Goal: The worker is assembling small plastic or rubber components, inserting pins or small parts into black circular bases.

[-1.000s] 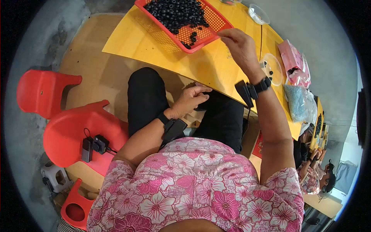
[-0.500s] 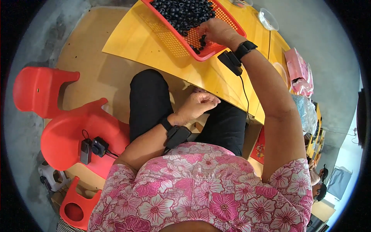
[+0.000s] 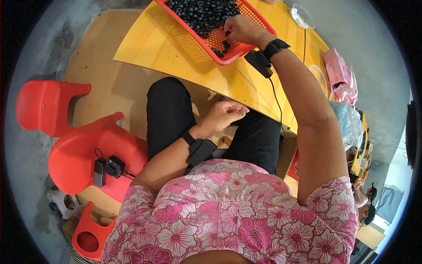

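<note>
Rings, short and black [image 3: 200, 15], heaped in one red mesh basket [image 3: 237, 57] toward the left end of the yellow worktop [image 3: 237, 83], near corner short of the front edge; probably set there for easy reach, with raised walls against rolling. Far too many to count, plus a few strays near that corner. Right hand [image 3: 244, 30] lowered into the basket between heap and right wall, grip nearly closed, fingers bent toward the thumb, one dark ring showing at the tips; cannot tell whether pinched or merely touched. Left hand [image 3: 222, 115] over the lap, just off the front edge, grip loosely curled, thumb near the fingers; cannot tell of anything inside, perhaps cupped simply to stay ready and out of the way. Two black wrist units [image 3: 202, 150], one per wrist, strapped presumably to leave the fingers free. Toward the right edge of the worktop, apart from the basket and likely pushed aside for working room: one clear tub [image 3: 303, 16], one clear round container [image 3: 326, 77] partly behind the forearm, one pink bag [image 3: 337, 72], one clear plastic bag [image 3: 345, 119] with bluish contents. Left of the worktop, three red plastic seats [image 3: 41, 108], the middle one carrying two small black boxes [image 3: 100, 171], handy as a side shelf.
</note>
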Available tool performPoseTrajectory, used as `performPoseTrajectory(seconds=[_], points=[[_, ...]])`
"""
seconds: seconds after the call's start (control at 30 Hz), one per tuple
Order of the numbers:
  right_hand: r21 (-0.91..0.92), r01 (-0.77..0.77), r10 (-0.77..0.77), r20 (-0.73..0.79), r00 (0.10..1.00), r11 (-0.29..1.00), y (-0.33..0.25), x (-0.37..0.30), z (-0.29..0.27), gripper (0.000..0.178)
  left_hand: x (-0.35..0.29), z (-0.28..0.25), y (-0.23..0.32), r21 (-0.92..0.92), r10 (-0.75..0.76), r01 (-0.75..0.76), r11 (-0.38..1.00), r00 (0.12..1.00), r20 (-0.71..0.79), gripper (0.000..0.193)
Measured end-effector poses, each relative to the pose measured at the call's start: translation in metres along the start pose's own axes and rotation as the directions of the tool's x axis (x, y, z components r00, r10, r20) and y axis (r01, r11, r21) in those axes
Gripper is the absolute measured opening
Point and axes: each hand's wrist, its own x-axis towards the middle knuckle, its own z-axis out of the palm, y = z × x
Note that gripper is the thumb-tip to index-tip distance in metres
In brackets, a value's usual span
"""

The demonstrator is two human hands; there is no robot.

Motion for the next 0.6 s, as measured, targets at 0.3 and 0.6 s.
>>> performPoseTrajectory(seconds=[0.3, 0.6], points=[[0.835, 0.062, 0.148, -0.169, 0.974, 0.547, -0.057, -0.127, -0.025, 0.017, -0.005, -0.013, -0.006, -0.263, 0.021, -0.014, 0.965, 0.999, 0.026, 0.025], [0.663, -0.112, 0.176, -0.030, 0.984, 0.740, -0.102, -0.205, 0.010, 0.018, -0.009, -0.002, -0.011, -0.346, 0.054, -0.034, 0.937, 0.997, 0.048, 0.024]])
